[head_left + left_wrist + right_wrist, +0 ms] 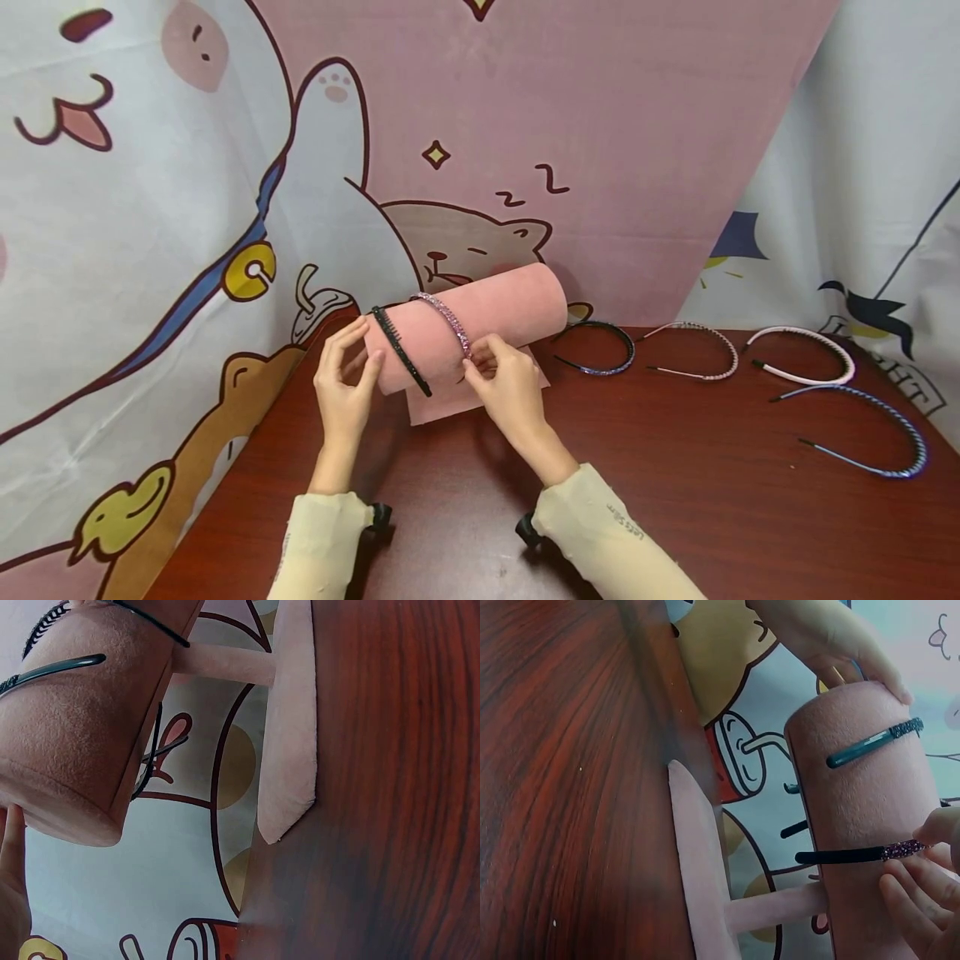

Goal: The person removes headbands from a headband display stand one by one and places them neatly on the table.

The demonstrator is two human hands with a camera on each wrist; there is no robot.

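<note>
A pink plush roll stand [517, 304] lies across the table, its roll raised on a post above a flat base [291, 735]. Over the roll's left part sits a black headband [408, 364], and to its right a purple-pink glitter headband [447, 317]. My right hand [512, 387] pinches the glitter headband near its front end between thumb and fingers; in the right wrist view its dark tip [840, 856] sticks out past them. The left hand [342, 379] touches the roll's left end with fairly straight fingers, beside the black headband.
Several more headbands lie on the dark red table [675, 500] at the right: a dark glittery one [626, 354], a pale pink one [731, 354], a white-pink one [846, 358] and a blue one [915, 446]. A printed cartoon cloth [637, 125] hangs right behind the table.
</note>
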